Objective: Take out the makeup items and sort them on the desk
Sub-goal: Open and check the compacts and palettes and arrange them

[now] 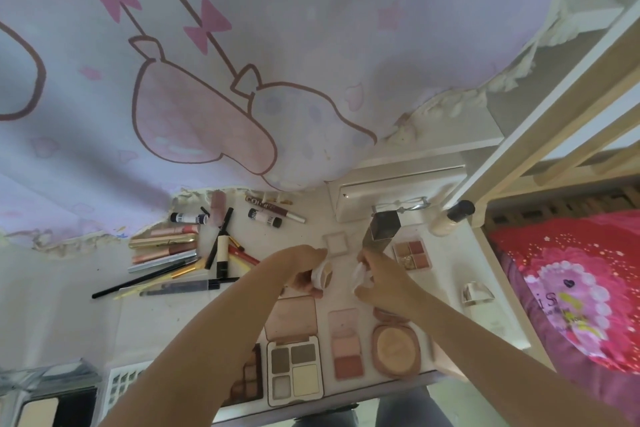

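Over a white table [446, 253], the left hand [298, 270] grips a small opened cream jar [323, 278], while the right hand [377, 279] pinches what seems its white lid [360, 273], likely checking the contents. Palettes [296, 369] lie in a row below; pencils and tubes [166, 246] are grouped left, apparently sorted by type.

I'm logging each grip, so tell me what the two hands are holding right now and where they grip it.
The left hand grips a small round jar around its side. The right hand pinches a white lid-like piece at its edge; what it is cannot be told.

Home bedroom indicated: cartoon-print curtain [242, 62], wooden bed frame [554, 107], red bedding [571, 288] noted beside small desk [346, 218] w/ cosmetics.
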Tool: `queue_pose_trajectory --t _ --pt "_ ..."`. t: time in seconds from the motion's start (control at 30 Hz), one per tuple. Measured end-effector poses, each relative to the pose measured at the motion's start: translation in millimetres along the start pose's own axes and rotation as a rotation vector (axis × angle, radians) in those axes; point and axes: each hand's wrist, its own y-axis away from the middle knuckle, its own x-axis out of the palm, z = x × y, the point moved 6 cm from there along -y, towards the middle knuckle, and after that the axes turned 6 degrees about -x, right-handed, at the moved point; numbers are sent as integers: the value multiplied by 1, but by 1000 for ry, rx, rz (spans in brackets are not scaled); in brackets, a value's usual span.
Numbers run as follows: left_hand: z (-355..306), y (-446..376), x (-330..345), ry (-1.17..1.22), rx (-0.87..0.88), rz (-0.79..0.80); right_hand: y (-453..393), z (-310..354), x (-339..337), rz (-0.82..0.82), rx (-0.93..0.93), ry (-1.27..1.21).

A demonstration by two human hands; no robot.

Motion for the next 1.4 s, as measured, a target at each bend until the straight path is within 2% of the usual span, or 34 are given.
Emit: queue_pose_trajectory --t 0.23,0.43,0.73,0.93,1.03,1.1,1.2,1.3,1.4 --pt "-2 -18 6 -151 -113 -78 -17 -13 12 91 55 212" --pt "-7 -13 -3 -262 8 -213 -21 -14 14 117 47 359" --pt "-4 3 -23 -494 174 -364 -66 22 19 5 -165 597" --pt "8 11 -41 -574 294 -542 -81 15 26 87 -44 629" --pt "15 20 -46 -400 358 -516 -76 22 21 73 -64 598" --pt "18 26 -50 -75 399 -420 -68 33 9 36 -109 496" --pt "16 45 -53 369 457 -189 -49 58 -15 -28 -237 260" --pt "8 68 -58 509 546 -54 -26 80 -41 -118 -371 133" --pt "-1 90 -65 585 601 43 -13 90 -63 -208 -428 -7"
